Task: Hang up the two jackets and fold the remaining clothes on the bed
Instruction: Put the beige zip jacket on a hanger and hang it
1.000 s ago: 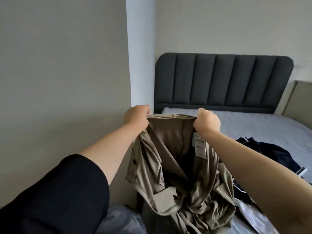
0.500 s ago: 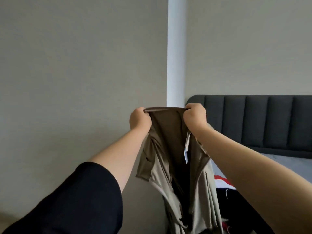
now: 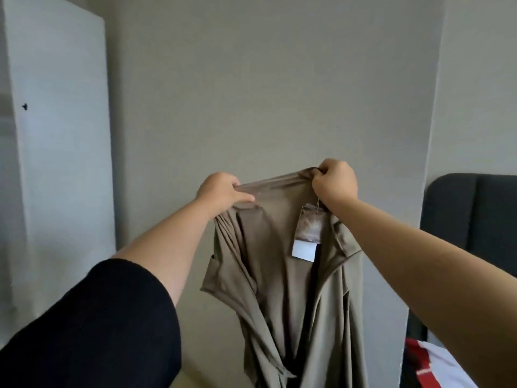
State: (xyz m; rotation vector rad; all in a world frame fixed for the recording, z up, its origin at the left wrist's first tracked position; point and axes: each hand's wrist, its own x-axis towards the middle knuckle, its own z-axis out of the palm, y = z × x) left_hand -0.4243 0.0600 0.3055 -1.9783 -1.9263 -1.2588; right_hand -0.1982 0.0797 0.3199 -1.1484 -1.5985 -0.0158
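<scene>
A khaki jacket (image 3: 282,275) hangs in front of me, held up by its collar. My left hand (image 3: 221,191) grips the collar's left end and my right hand (image 3: 335,183) grips its right end, a little higher. A paper tag (image 3: 307,236) dangles inside the collar below my right hand. The jacket's lower part runs out of the frame at the bottom. A red, white and black garment (image 3: 428,359) lies at the lower right edge, half hidden by my right arm.
A plain grey wall (image 3: 265,93) fills the background. A white wardrobe door (image 3: 58,163) stands at the left. The dark padded headboard (image 3: 470,219) of the bed shows at the right edge.
I have lifted the jacket clear of the bed and turned left; the headboard slid to the right edge and the white wardrobe door came into view. My hands are spread wider on the collar.
</scene>
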